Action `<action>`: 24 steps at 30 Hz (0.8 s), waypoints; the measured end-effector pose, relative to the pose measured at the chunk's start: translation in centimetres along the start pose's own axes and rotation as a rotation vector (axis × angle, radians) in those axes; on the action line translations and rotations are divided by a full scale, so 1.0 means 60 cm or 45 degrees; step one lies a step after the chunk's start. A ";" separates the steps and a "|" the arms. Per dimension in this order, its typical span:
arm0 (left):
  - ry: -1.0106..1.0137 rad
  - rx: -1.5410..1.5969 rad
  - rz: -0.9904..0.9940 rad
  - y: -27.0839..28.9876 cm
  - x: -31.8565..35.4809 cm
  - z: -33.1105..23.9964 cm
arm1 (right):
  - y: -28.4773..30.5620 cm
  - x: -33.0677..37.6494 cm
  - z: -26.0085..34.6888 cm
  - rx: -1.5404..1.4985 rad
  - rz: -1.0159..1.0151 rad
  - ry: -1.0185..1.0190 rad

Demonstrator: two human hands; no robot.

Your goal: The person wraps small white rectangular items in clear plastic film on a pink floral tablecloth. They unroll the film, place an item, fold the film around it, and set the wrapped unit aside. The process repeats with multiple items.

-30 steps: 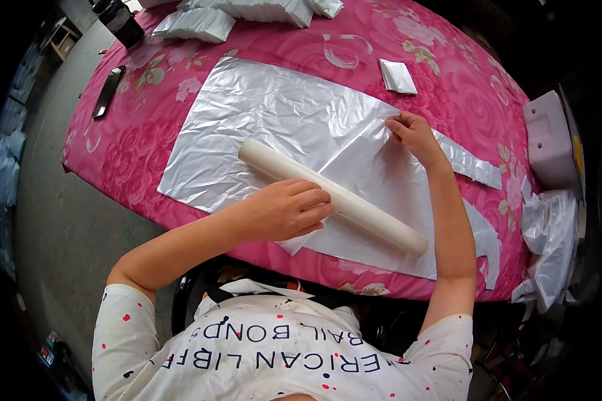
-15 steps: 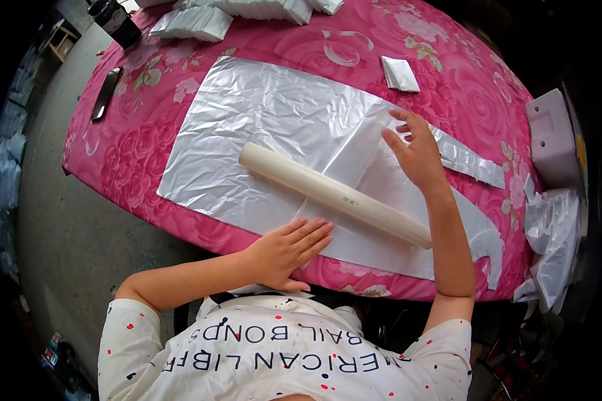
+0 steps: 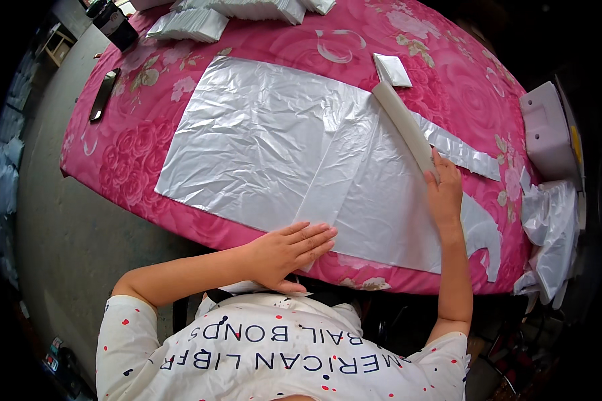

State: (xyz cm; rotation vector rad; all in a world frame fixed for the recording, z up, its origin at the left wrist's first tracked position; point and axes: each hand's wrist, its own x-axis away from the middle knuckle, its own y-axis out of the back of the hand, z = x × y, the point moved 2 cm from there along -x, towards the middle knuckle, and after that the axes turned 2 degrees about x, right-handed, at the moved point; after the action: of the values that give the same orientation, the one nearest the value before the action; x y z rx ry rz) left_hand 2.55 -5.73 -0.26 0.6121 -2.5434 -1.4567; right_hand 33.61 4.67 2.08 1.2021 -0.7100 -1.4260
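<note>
A silvery white plastic bag (image 3: 247, 140) lies spread over the table, its cut handle ends (image 3: 493, 250) pointing right. A fold or overlapping band (image 3: 338, 160) runs across its middle. My left hand (image 3: 294, 248) rests flat on the bag's near edge, fingers stretched out and holding nothing. My right hand (image 3: 445, 190) is closed around the near end of a white tube (image 3: 403, 123). The tube slants across the right part of the bag, its far end by the bag's far edge. Whether it touches the bag along its whole length, I cannot tell.
A small folded plastic packet (image 3: 392, 70) lies beyond the tube. Stacks of folded bags (image 3: 194, 25), a dark jar (image 3: 112, 23) and a phone (image 3: 104, 95) are on the pink flowered tablecloth (image 3: 137, 157). At right are a white box (image 3: 548, 134) and loose plastic (image 3: 548, 224).
My right hand has taken hold of the tube. The tube has moved from the bag's middle to the right and turned steeper. My left hand has stayed almost in place.
</note>
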 end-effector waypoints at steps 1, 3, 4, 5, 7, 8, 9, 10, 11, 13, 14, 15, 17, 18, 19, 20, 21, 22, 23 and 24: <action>-0.002 -0.001 0.033 0.007 -0.001 0.007 | 0.008 0.002 -0.012 -0.066 0.007 -0.036; 0.005 0.001 0.097 0.014 -0.002 0.015 | 0.017 0.013 -0.001 -0.237 0.091 -0.044; 0.025 -0.051 0.141 0.011 -0.002 0.016 | 0.022 0.027 0.030 -0.347 0.176 -0.014; 0.051 -0.109 0.145 0.002 -0.008 0.014 | 0.028 0.044 0.055 -0.453 0.251 -0.001; 0.105 -0.217 0.147 -0.021 -0.011 -0.005 | 0.027 0.067 0.108 -0.460 0.406 0.255; 0.155 -0.306 0.133 -0.030 -0.015 -0.018 | 0.017 0.075 0.127 -0.444 0.417 0.354; 0.164 -0.358 0.084 -0.038 -0.017 -0.028 | 0.009 0.082 0.144 -0.425 0.423 0.456; 0.174 -0.408 0.035 -0.046 -0.019 -0.034 | 0.002 0.086 0.157 -0.406 0.430 0.560; 0.185 -0.459 -0.014 -0.052 -0.018 -0.036 | -0.003 0.081 0.162 -0.391 0.402 0.559; 0.208 -0.361 0.018 -0.058 -0.013 -0.038 | -0.017 0.053 0.169 -0.368 0.352 0.566; 0.210 -0.336 0.025 -0.057 -0.011 -0.038 | -0.023 0.032 0.170 -0.359 0.320 0.567; 0.213 -0.315 0.030 -0.056 -0.010 -0.039 | -0.034 0.009 0.167 -0.340 0.269 0.577; 0.202 -0.344 0.059 -0.054 -0.011 -0.039 | -0.054 -0.042 0.155 -0.333 0.182 0.565; 0.200 -0.358 0.075 -0.053 -0.011 -0.038 | -0.065 -0.071 0.151 -0.309 0.136 0.571; 0.179 -0.330 0.067 -0.051 -0.010 -0.037 | -0.075 -0.099 0.145 -0.319 0.140 0.537; 0.158 -0.300 0.058 -0.049 -0.009 -0.037 | -0.083 -0.125 0.138 -0.296 0.120 0.531; 0.143 -0.268 0.050 -0.047 -0.006 -0.035 | -0.091 -0.149 0.132 -0.315 0.147 0.508; 0.090 -0.265 0.029 -0.044 -0.003 -0.032 | -0.096 -0.165 0.128 -0.314 0.116 0.496; 0.035 -0.263 0.007 -0.041 0.001 -0.028 | -0.098 -0.172 0.125 -0.312 0.083 0.483; -0.019 -0.259 -0.014 -0.036 0.006 -0.023 | -0.093 -0.168 0.131 -0.319 0.034 0.497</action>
State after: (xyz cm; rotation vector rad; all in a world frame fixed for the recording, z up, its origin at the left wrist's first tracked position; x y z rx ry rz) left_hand 3.29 -7.95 -1.40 0.5857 -2.3643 -1.7020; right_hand 23.32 14.10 2.29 1.2178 -0.2683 -1.1701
